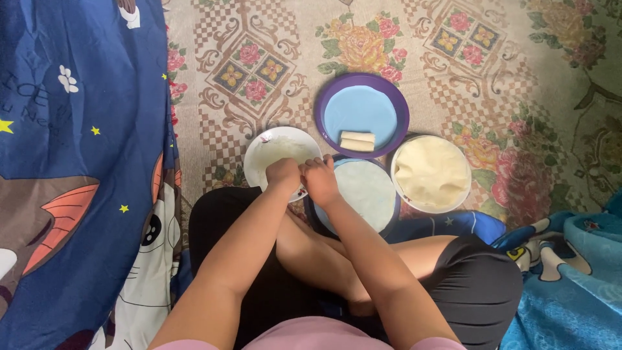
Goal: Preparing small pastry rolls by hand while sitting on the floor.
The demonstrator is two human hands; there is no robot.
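Purple plate, two rolls, left hand, right hand together.

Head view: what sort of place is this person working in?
Probably a home floor, not a kitchen counter. The person sits on a floral mat with plates set on it, such as the purple plate, and cartoon-print blankets lie alongside.

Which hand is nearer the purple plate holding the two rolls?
Right. The right hand sits just below the purple plate, over the blue plate's edge; the left hand is farther left, over the white bowl.
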